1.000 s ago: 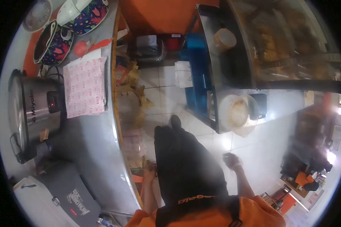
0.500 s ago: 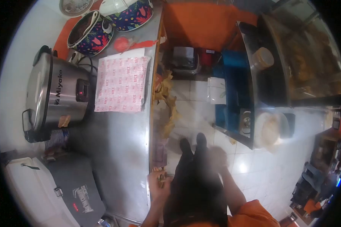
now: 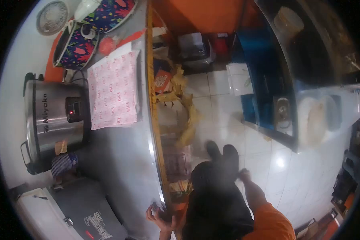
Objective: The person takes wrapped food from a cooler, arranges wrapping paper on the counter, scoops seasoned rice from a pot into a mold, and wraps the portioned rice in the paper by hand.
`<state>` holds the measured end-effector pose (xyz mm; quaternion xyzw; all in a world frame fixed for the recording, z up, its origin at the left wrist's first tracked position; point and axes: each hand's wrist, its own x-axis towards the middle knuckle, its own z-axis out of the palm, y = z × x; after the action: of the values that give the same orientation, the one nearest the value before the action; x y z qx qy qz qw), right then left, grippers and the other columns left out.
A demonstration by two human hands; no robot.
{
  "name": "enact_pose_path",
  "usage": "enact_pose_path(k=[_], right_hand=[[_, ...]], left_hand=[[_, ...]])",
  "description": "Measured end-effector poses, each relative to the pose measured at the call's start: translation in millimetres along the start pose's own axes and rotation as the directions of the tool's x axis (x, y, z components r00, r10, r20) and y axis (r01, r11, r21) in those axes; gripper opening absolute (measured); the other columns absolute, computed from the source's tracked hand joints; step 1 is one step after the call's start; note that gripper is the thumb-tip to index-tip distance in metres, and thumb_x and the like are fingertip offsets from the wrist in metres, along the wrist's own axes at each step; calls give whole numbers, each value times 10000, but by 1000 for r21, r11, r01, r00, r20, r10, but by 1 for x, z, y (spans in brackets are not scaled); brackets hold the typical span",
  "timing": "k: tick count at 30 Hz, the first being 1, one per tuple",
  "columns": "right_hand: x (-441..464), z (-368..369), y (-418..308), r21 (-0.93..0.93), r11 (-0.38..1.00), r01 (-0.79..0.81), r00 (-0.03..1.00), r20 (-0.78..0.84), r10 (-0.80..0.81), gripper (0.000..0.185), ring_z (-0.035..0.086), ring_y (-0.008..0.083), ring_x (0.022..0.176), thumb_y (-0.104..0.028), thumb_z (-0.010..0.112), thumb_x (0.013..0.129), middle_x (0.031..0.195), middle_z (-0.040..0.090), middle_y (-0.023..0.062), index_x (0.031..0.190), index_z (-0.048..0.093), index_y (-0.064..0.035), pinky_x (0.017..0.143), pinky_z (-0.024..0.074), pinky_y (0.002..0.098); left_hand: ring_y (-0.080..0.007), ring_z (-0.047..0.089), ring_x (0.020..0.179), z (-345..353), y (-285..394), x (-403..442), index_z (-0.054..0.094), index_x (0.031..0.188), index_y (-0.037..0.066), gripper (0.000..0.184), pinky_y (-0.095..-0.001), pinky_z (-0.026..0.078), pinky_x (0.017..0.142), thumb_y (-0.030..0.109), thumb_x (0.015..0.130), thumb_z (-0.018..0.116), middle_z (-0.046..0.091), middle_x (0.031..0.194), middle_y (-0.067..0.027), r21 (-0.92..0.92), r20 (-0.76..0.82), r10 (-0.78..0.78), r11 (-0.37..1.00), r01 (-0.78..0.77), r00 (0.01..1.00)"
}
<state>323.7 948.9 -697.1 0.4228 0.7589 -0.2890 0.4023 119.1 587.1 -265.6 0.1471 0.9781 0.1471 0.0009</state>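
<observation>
My left hand (image 3: 160, 220) is at the front edge of the metal counter (image 3: 120, 168), low in the view. Its fingers are curled around a small dark thing (image 3: 160, 206) whose kind I cannot make out. My right hand (image 3: 244, 175) is beside my bent knee, above the tiled floor. It looks small and blurred, and its fingers are mostly hidden. On the counter lies a stack of pink printed paper sheets (image 3: 114, 90), away from both hands.
A Miyako rice cooker (image 3: 58, 114), flowered pots (image 3: 78, 48) and a grey-white cool box (image 3: 84, 212) line the left side. Crumpled brown paper (image 3: 186, 116) sticks out from the shelf under the counter. A blue cabinet (image 3: 254, 60) with a white round container (image 3: 311, 120) stands to the right.
My view has shifted, and my knees are more bent. My left hand has moved down and left to the counter edge. My right hand appears lower in the view, beside my knee.
</observation>
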Motion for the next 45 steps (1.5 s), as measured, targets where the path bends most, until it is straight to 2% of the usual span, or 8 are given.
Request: enact_pose_path(k=[10, 14, 18, 24, 28, 37, 38, 45], right_hand=[[-15, 5, -29, -100, 994, -51, 999, -1, 51, 368, 697, 356, 1129, -331, 653, 914, 1165, 729, 185, 1158, 724, -64, 942, 579, 448], [-21, -7, -34, -145, 988, 44, 917, 399, 18, 316, 727, 308, 1079, -237, 665, 954, 1187, 722, 217, 1214, 715, -65, 877, 597, 459], [-27, 73, -2, 236, 961, -145, 971, 221, 92, 398, 692, 263, 1066, -350, 657, 979, 1185, 713, 160, 1248, 702, -60, 901, 550, 452], [-49, 70, 25, -132, 773, 620, 763, 329, -556, 547, 614, 238, 1207, -507, 661, 970, 1380, 648, 87, 1336, 653, -101, 1038, 486, 424], [-80, 26, -14, -215, 727, 652, 716, 490, -497, 639, 588, 240, 1274, -500, 732, 927, 1443, 618, 56, 1419, 587, -121, 1099, 466, 431], [-81, 45, -24, 310, 664, 681, 580, 326, -747, 619, 580, 221, 1311, -378, 769, 937, 1420, 632, 71, 1453, 552, -114, 1156, 462, 381], [-96, 34, -20, 789, 575, 214, 708, 280, -648, 540, 636, 244, 1221, -465, 681, 982, 1308, 689, 85, 1398, 598, -131, 1043, 526, 376], [-77, 46, -43, 537, 775, 332, 754, 342, -560, 402, 688, 273, 1063, -443, 644, 969, 1159, 726, 86, 1203, 685, -118, 900, 557, 395]], left_hand=[[-449, 323, 1412, 2, -4, 5, 488, 1405, 26, 685, -647, 292, 1106, 557, 983, 589, 362, 1516, -276, 66, 59, -16, 998, 12, 998], [-462, 331, 1408, 6, -3, 9, 495, 1396, 26, 622, -641, 253, 1122, 501, 1004, 580, 361, 1526, -276, 35, 3, 25, 999, -26, 1000], [-460, 323, 1424, 1, -2, 5, 490, 1399, 16, 585, -632, 258, 1128, 448, 1014, 576, 357, 1529, -277, 94, 62, -4, 996, -2, 998], [-451, 320, 1440, 9, -4, 2, 463, 1409, -1, 538, -615, 303, 1150, 382, 1040, 547, 312, 1543, -274, -17, 42, -40, 999, 41, 998], [-459, 322, 1443, 4, -11, 6, 427, 1428, -3, 511, -604, 312, 1165, 339, 1060, 522, 250, 1567, -272, -35, 63, 1, 999, 1, 998], [-444, 363, 1403, 9, -12, 6, 511, 1316, -9, 491, -581, 368, 1128, 363, 1003, 578, 337, 1494, -286, -46, -3, -82, 996, 82, 997], [-445, 369, 1398, 14, -13, 3, 515, 1311, -8, 489, -582, 370, 1126, 367, 1004, 575, 343, 1490, -286, -48, -19, -82, 996, 81, 996], [-450, 389, 1373, 9, -5, 6, 522, 1314, -9, 508, -578, 375, 1118, 377, 990, 586, 368, 1476, -284, -22, 2, -75, 997, 75, 997]])
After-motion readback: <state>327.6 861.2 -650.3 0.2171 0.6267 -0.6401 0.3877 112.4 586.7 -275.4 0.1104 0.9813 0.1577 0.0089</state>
